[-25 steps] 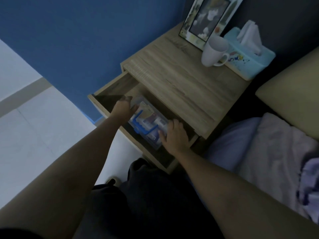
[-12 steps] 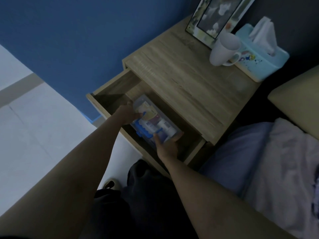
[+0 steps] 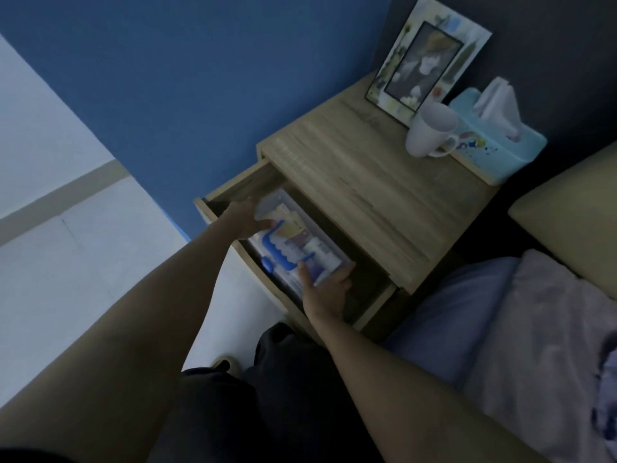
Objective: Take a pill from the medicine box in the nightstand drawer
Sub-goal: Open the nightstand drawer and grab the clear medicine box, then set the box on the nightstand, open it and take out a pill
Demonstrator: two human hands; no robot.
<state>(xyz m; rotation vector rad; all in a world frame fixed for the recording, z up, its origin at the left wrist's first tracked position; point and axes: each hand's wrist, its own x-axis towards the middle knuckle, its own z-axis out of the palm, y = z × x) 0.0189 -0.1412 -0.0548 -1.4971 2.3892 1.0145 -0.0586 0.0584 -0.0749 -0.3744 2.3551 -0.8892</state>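
Note:
The wooden nightstand (image 3: 367,182) has its top drawer (image 3: 240,188) pulled open. A clear medicine box (image 3: 300,242) with a blue handle and packets inside is raised at the drawer's mouth. My left hand (image 3: 242,218) grips its far left end, thumb on the lid. My right hand (image 3: 325,292) holds its near right end from below, thumb on top. The lid is closed and no pill can be seen.
On the nightstand top stand a white mug (image 3: 430,130), a light blue tissue box (image 3: 494,145) and a picture frame (image 3: 427,58). A blue wall (image 3: 200,78) lies to the left, a bed with bedding (image 3: 534,329) to the right, and my dark-trousered knees (image 3: 267,396) below.
Both hands have closed on the ends of the medicine box and lifted it up out of the drawer; my right hand turned from palm-down beside it to cupping it from underneath.

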